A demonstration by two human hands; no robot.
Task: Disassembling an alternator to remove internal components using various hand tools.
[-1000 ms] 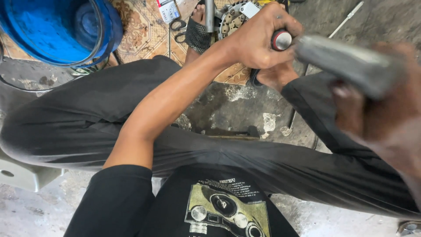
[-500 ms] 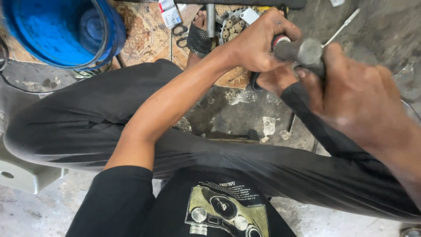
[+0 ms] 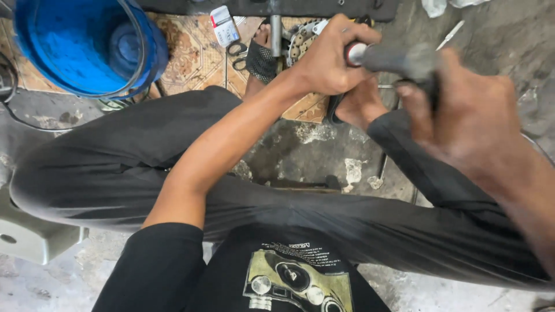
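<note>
My left hand reaches forward over my knee, its fingers closed round the red-ringed white end of a grey bar-like tool. My right hand, close to the camera and blurred, grips the same grey tool from the right. Just behind the left hand lies a round toothed metal disc, partly hidden by the fingers. My legs in dark trousers are folded beneath both arms.
A blue bucket stands at the top left on a patterned brown mat. A small white-and-red packet, scissors and an upright metal rod lie near the disc. A pale stool corner shows at the lower left on cracked concrete.
My right hand has slid left along the grey tool, towards my left hand. The left hand has stayed at the disc.
</note>
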